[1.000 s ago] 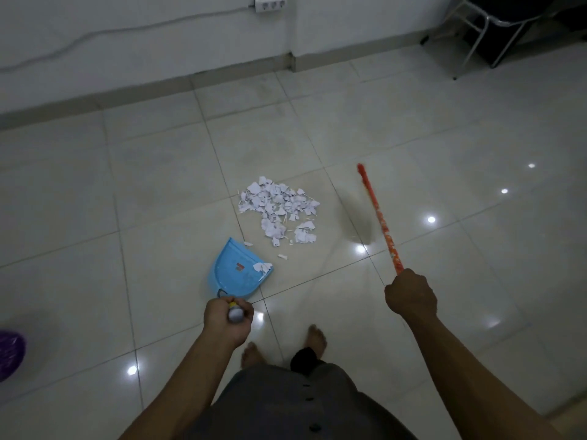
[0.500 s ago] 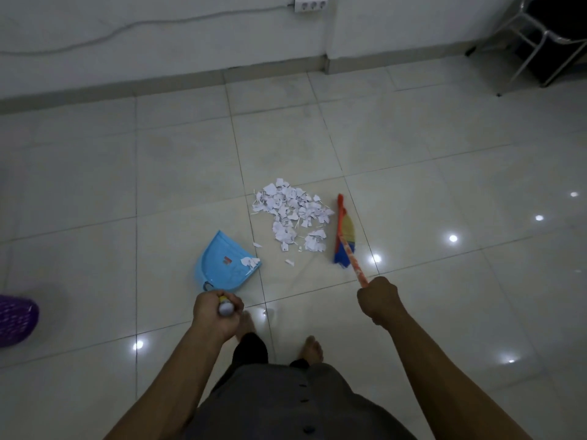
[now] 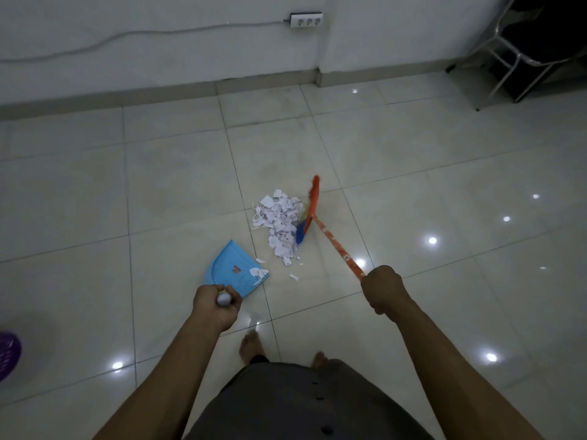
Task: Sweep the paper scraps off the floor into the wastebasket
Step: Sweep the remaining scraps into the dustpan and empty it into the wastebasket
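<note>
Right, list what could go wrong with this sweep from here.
1. The pile of white paper scraps lies mostly beyond the mouth of the blue plastic dustpan; a quick stroke of the orange-handled broom may push scraps past it.
2. Stray scraps near the pan could be left behind.
3. The purple wastebasket stands far left; light scraps may spill on the way.
</note>
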